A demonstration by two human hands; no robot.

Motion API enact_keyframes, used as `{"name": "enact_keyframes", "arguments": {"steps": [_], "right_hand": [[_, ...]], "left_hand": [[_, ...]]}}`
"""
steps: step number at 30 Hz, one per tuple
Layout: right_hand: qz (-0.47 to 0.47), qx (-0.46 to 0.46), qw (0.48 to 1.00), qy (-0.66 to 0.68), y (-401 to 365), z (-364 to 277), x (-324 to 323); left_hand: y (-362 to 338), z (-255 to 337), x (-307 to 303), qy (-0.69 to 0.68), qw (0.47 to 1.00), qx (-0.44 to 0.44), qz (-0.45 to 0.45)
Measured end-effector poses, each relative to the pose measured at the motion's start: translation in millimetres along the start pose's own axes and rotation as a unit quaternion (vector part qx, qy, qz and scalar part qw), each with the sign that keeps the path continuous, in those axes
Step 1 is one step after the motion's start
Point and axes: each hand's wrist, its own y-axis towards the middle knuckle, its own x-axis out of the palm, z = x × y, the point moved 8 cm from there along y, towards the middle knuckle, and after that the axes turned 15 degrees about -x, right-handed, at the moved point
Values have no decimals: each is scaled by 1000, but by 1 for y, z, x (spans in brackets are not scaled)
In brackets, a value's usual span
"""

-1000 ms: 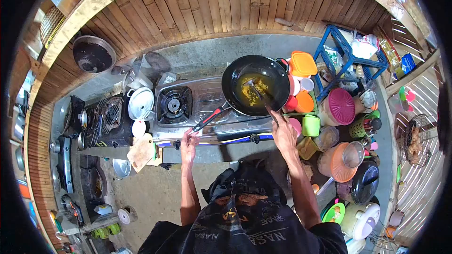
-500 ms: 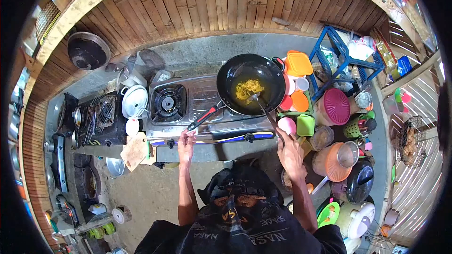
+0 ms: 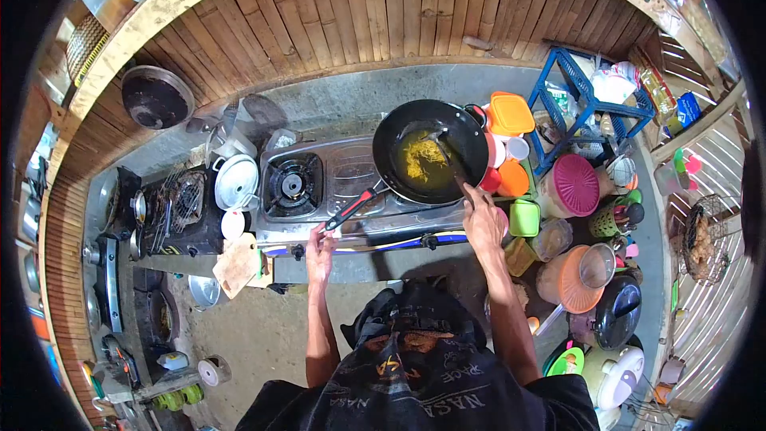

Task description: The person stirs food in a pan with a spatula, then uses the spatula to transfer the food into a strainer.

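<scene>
A black wok sits over the stove's right burner. In it lie yellow shredded pieces in a pool of oil. My left hand has its fingers curled at the end of the wok's red and black handle. My right hand is closed round the handle of a spatula at the wok's near right side. The spatula's metal blade dips into the wok, at the upper edge of the yellow pieces.
The stove's left burner holds no pan. Beside it stands a silver lidded pot, with a cutting board at the counter edge. Plastic containers, among them a pink-lidded tub, and a blue rack crowd the right.
The spatula blade has moved from the near right of the yellow pieces to their far side. My right hand has come closer to the wok. The view has shifted slightly.
</scene>
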Motion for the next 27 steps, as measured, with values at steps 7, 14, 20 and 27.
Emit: {"name": "enact_keyframes", "arguments": {"steps": [7, 14, 20, 27], "right_hand": [[-45, -5, 999, -2, -37, -2, -19], [-92, 5, 994, -52, -56, 2, -58], [-46, -18, 999, -14, -25, 12, -33], [-25, 17, 999, -16, -8, 18, -22]], "left_hand": [[6, -11, 0, 19, 999, 34, 16], [-8, 25, 3, 167, 982, 56, 62], [-6, 42, 15, 240, 952, 157, 111], [-2, 44, 18, 210, 965, 135, 85]]}}
